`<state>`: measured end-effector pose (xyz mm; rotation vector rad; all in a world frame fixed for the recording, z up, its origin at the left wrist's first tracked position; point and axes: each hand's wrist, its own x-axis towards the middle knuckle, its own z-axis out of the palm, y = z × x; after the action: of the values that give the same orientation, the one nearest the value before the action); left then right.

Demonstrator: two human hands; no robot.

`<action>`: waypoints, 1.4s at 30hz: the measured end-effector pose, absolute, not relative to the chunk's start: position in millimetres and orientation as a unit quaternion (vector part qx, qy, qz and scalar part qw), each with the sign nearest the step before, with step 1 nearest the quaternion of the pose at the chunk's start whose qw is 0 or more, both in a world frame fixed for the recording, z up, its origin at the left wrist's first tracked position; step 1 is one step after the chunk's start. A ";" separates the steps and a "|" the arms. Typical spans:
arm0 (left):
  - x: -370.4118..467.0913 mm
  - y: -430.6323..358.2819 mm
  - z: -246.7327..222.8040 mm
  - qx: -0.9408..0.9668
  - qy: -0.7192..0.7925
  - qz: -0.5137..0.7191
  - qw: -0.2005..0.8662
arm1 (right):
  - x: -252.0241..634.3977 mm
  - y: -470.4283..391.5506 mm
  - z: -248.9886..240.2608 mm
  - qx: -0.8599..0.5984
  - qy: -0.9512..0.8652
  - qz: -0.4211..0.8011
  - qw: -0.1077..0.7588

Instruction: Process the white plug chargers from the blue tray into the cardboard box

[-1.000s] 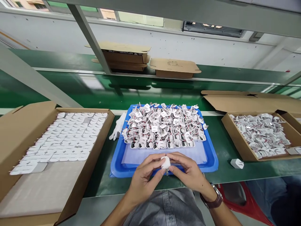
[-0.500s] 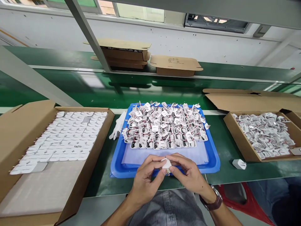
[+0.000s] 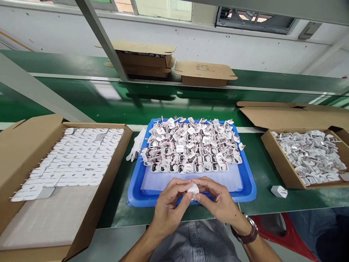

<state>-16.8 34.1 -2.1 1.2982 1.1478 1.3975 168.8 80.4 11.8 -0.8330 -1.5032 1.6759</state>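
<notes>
- Head view: white plug adapter [image 3: 193, 189] btwn L hand [image 3: 171, 201] & R hand [image 3: 217, 201], neither nearer; metal prongs [image 3: 194, 197] toward wearer.
- Both hands' fingers curled, pinching it; long axis unclear.
- Blue tray [image 3: 133, 195] just ahead.

Fingers [image 3: 178, 189] partly hide white plug [image 3: 193, 189]; left carton [image 3: 92, 221] cropped.

The view has shifted, showing more of the fan [image 3: 252, 15] below the overhead beam [image 3: 313, 11]

Bright light leaves glare on green surface [image 3: 163, 109]
</notes>
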 end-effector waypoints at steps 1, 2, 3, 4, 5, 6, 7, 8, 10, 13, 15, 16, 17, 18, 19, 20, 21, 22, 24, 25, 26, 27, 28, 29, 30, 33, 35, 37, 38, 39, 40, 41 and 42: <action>-16.8 34.7 -1.5 0.524 0.461 0.561 0.444 | 169.1 81.1 12.0 -0.324 -0.580 0.655 0.361; -16.9 35.5 -0.7 0.526 0.462 0.558 0.446 | 169.7 81.9 12.0 -0.326 -0.576 0.658 0.359; -17.2 36.4 0.3 0.528 0.462 0.553 0.449 | 170.4 82.8 12.0 -0.328 -0.573 0.662 0.356; -17.7 37.2 1.5 0.529 0.464 0.549 0.451 | 171.4 83.7 11.9 -0.329 -0.570 0.666 0.352; -18.3 38.0 2.8 0.530 0.466 0.545 0.453 | 172.4 84.6 11.8 -0.329 -0.567 0.670 0.349; -19.0 38.7 4.0 0.531 0.468 0.542 0.453 | 173.4 85.5 11.8 -0.328 -0.565 0.674 0.347; -19.8 39.3 5.0 0.533 0.471 0.538 0.452 | 174.3 86.4 11.7 -0.326 -0.563 0.676 0.346; -20.7 39.7 5.9 0.536 0.476 0.533 0.450 | 175.2 87.2 11.6 -0.324 -0.563 0.677 0.346; -22.4 40.2 6.7 0.544 0.484 0.521 0.446 | 176.4 88.4 11.4 -0.322 -0.564 0.676 0.348; -23.8 40.1 5.9 0.548 0.466 0.522 0.459 | 176.6 88.7 10.4 -0.326 -0.563 0.673 0.352; -23.8 39.8 4.9 0.541 0.446 0.528 0.479 | 175.8 88.1 9.3 -0.327 -0.558 0.675 0.354; -23.6 39.6 4.5 0.537 0.441 0.528 0.488 | 175.2 87.6 8.7 -0.326 -0.555 0.677 0.356; -23.4 39.5 4.1 0.536 0.440 0.525 0.493 | 174.6 87.1 8.1 -0.324 -0.553 0.679 0.359; -23.3 39.4 3.6 0.537 0.441 0.520 0.496 | 173.9 86.6 7.6 -0.322 -0.552 0.679 0.361; -23.2 39.3 3.1 0.540 0.442 0.517 0.495 | 173.2 86.0 7.3 -0.323 -0.552 0.677 0.363; -23.2 39.1 2.4 0.543 0.445 0.515 0.492 | 172.6 85.4 7.1 -0.325 -0.555 0.674 0.365; -23.4 38.9 1.6 0.546 0.448 0.514 0.486 | 172.2 85.0 7.1 -0.329 -0.557 0.669 0.366; -23.6 38.6 0.8 0.547 0.452 0.515 0.481 | 172.0 84.6 7.3 -0.334 -0.560 0.663 0.367; -24.1 37.8 -0.7 0.547 0.457 0.519 0.473 | 172.4 84.4 7.9 -0.337 -0.566 0.658 0.365; -24.3 37.3 -1.1 0.546 0.458 0.519 0.472 | 173.0 84.6 8.2 -0.336 -0.567 0.659 0.362; -24.5 36.9 -1.2 0.547 0.457 0.519 0.472 | 173.6 84.9 8.4 -0.334 -0.568 0.662 0.358; -24.5 36.6 -1.1 0.549 0.455 0.517 0.473 | 174.3 85.4 8.4 -0.330 -0.568 0.666 0.354; -24.4 36.4 -0.7 0.552 0.454 0.515 0.473 | 174.8 85.9 8.3 -0.328 -0.567 0.670 0.351; -24.1 36.3 -0.1 0.557 0.454 0.513 0.469 | 175.0 86.3 8.2 -0.326 -0.566 0.671 0.350; -23.8 36.5 0.5 0.563 0.454 0.513 0.462 | 174.8 86.6 8.2 -0.326 -0.566 0.670 0.352; -23.4 37.4 2.6 0.577 0.455 0.516 0.440 | 172.3 86.3 8.9 -0.332 -0.574 0.651 0.369; -23.9 38.0 3.5 0.579 0.453 0.519 0.436 | 169.8 85.3 10.2 -0.334 -0.578 0.642 0.377; -24.7 38.1 3.4 0.573 0.449 0.521 0.445 | 167.8 84.1 11.2 -0.337 -0.579 0.638 0.379; -24.9 37.9 3.0 0.568 0.448 0.523 0.451 | 167.2 83.5 11.4 -0.340 -0.579 0.636 0.379; -24.9 37.5 2.3 0.563 0.447 0.524 0.456 | 166.8 83.0 11.3 -0.342 -0.579 0.635 0.380; -24.6 37.2 1.5 0.556 0.447 0.527 0.462 | 166.7 82.6 10.8 -0.343 -0.578 0.635 0.380; -24.1 36.8 0.7 0.547 0.449 0.530 0.468 | 166.9 82.3 10.1 -0.343 -0.578 0.635 0.381; -23.4 36.4 -0.1 0.537 0.450 0.535 0.473 | 167.3 82.1 9.3 -0.341 -0.578 0.636 0.381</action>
<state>-23.4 36.4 -0.1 1.3149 1.1009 1.3088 167.3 82.1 9.3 -0.8712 -1.4763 1.6228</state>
